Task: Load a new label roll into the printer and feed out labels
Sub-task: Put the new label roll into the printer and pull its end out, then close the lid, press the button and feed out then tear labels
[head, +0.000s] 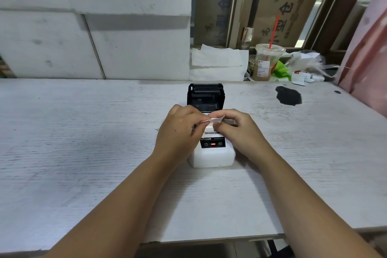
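Left hand (pixel 181 130) and right hand (pixel 238 130) both pinch a label strip (pixel 216 120) over the printer (pixel 211 153) (lid open).

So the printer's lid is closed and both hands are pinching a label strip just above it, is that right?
Not quite. In the head view the printer has its lid flipped open toward the back. The rest holds: the left hand and right hand both pinch the label strip just above it.
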`<state>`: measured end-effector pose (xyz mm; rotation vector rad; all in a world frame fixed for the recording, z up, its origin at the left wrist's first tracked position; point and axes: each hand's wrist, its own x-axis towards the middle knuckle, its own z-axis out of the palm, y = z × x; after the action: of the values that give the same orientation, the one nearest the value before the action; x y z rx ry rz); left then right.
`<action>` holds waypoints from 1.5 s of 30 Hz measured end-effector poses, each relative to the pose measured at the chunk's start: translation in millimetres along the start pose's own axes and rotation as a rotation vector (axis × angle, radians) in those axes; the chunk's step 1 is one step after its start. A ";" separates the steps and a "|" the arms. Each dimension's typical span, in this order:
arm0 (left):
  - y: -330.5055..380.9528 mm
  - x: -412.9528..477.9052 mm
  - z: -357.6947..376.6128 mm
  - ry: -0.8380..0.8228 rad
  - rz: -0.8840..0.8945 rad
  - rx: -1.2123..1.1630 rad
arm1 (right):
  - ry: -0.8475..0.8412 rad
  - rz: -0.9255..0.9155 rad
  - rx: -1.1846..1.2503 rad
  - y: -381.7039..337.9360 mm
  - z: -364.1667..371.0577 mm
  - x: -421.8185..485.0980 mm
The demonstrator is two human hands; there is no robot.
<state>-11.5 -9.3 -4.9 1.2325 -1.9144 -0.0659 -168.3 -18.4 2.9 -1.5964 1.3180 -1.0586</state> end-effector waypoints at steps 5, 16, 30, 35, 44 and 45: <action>1.0 -1.8 0.4 0.049 0.061 0.043 | -0.012 0.024 0.097 -2.0 2.1 -0.6; 6.6 -5.5 -1.7 0.025 0.119 0.051 | 0.059 0.021 0.236 -1.2 -0.8 5.1; 8.7 -5.3 -0.9 0.116 0.225 0.148 | 0.051 -0.100 0.344 -1.8 9.5 13.4; 10.2 -5.8 -2.2 0.196 0.306 0.246 | 0.078 -0.133 0.384 0.0 7.8 14.6; 8.2 -4.7 -5.0 0.129 0.314 0.241 | -0.039 -0.020 0.501 2.4 5.0 12.4; 7.3 -4.0 -5.5 0.107 0.323 0.240 | -0.056 -0.016 0.503 3.2 5.8 12.7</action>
<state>-12.4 -0.4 -0.5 1.0379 -2.0440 0.4021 -162.5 -31.0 -0.5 -1.2463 0.9072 -1.2293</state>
